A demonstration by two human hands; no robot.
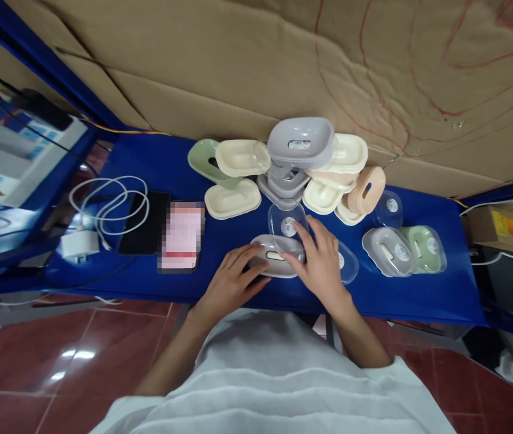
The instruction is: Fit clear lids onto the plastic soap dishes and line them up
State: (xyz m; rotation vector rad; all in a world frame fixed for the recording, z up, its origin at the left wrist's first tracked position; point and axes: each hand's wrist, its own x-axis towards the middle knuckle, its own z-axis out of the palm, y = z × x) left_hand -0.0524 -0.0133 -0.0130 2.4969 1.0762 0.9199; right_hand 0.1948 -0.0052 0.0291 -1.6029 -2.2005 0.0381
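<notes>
A grey soap dish with a slot in its middle lies on the blue table, close to the front edge. My left hand grips its left end, thumb at the near side and fingers over the top. At the right end, my right hand holds it with the thumb near the slot. Just behind the dish is a clear plastic lid with a round sticker, partly covered by my right fingers. Another clear lid lies to the right, half hidden by that hand.
Grey, cream, green and peach soap dish parts are piled along the cardboard at the back. Lidded dishes stand at right. Left are a phone, a black device and a white charger with a coiled cable.
</notes>
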